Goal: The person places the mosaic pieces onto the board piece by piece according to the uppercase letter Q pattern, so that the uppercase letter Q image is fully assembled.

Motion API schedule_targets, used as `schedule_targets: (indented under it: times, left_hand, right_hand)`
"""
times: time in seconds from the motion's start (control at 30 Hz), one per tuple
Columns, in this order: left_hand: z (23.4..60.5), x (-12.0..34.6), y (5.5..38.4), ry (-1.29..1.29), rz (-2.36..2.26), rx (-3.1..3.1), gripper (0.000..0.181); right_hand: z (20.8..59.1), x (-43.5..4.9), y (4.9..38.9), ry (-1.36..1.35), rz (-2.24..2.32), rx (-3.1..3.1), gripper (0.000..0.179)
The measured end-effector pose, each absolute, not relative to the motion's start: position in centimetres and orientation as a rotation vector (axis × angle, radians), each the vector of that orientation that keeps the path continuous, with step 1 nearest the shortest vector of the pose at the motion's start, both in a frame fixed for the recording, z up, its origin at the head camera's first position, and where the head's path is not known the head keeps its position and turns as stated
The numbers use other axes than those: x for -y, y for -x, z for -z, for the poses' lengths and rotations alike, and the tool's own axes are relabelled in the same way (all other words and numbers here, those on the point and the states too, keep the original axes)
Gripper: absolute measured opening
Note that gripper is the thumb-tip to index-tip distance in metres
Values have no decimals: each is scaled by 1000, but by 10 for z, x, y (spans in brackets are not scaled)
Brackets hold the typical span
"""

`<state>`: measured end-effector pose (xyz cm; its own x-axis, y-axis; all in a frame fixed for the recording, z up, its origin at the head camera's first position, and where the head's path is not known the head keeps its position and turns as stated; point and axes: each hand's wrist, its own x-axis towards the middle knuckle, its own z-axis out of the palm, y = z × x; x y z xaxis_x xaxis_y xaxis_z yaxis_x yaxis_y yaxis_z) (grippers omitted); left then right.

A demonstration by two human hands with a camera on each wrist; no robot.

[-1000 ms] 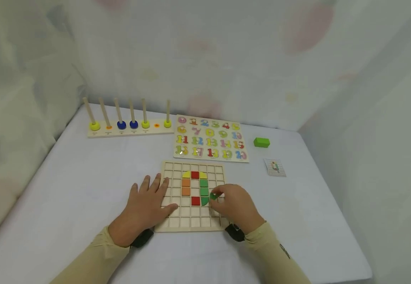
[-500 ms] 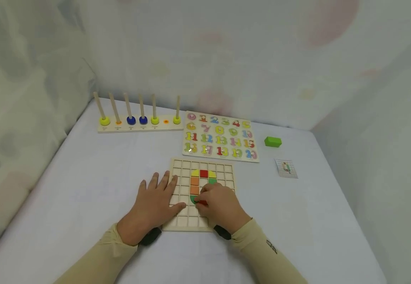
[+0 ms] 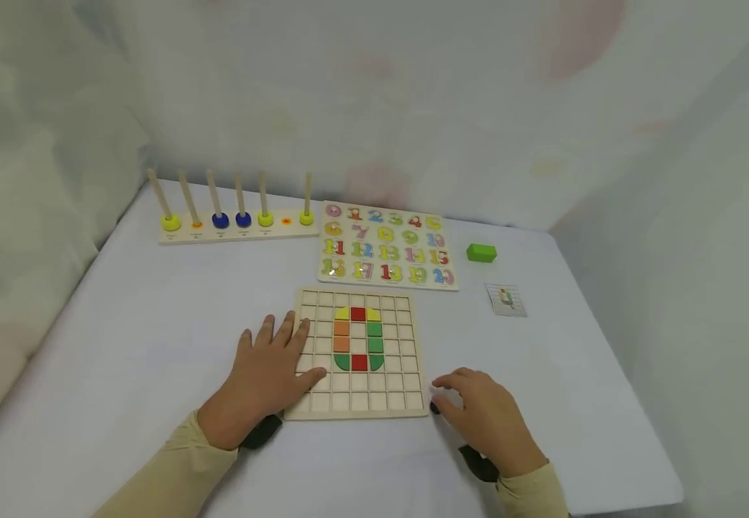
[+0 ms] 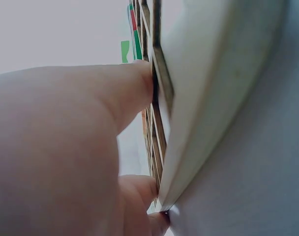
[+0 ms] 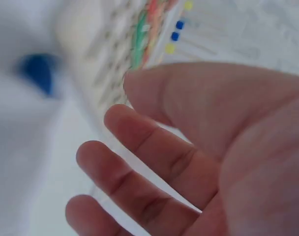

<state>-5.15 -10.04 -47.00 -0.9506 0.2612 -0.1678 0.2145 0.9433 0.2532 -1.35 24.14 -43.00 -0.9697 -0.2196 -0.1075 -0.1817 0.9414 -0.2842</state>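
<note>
A wooden grid board [image 3: 355, 401] lies on the white table, with red, orange, yellow and green tiles forming a ring in its cells. At the ring's lower left corner sits a green quarter-round tile [image 3: 342, 361]. My left hand [image 3: 264, 385] rests on the board's left side, fingers spread, thumb on the grid. Just off the board's lower right edge is my right hand [image 3: 487, 417], its fingers loosely bent and apart, with nothing between them in the right wrist view. Close to its thumb is a small dark blue piece [image 5: 39, 73], blurred in that view.
Behind the board lies a number puzzle [image 3: 387, 244] with several coloured numerals. A peg counting stand [image 3: 238, 230] with blue and yellow beads is at the back left. To the right are a green block [image 3: 481, 252] and a small picture card [image 3: 506, 299].
My right hand has set the green quarter-round tile in the ring's lower left corner, let go, and moved right, off the board. My left hand stays on the board.
</note>
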Motion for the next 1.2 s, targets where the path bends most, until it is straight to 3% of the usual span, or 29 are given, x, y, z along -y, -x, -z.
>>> schedule_targets:
  times: [0.17, 0.37, 0.8, 1.07, 1.2]
  left_hand:
    - [475, 117, 58, -346, -358, -2900, 94]
    - [479, 136, 53, -300, -366, -2905, 95]
    - [471, 121, 51, -316, -369, -2944, 92]
    - [467, 113, 52, -339, -407, -2977, 91]
    - [469, 108, 47, -376, -430, -3061, 93]
  right_hand:
    - [453, -241, 6, 311, 522, -2919, 28]
    - [469, -221, 23, 499, 568, -2940, 18]
    - [446, -212, 31, 454, 551, -3085, 11]
    - [447, -164, 55, 1064, 502, -2953, 12]
    - [448, -165, 60, 1153, 434, -2874, 11]
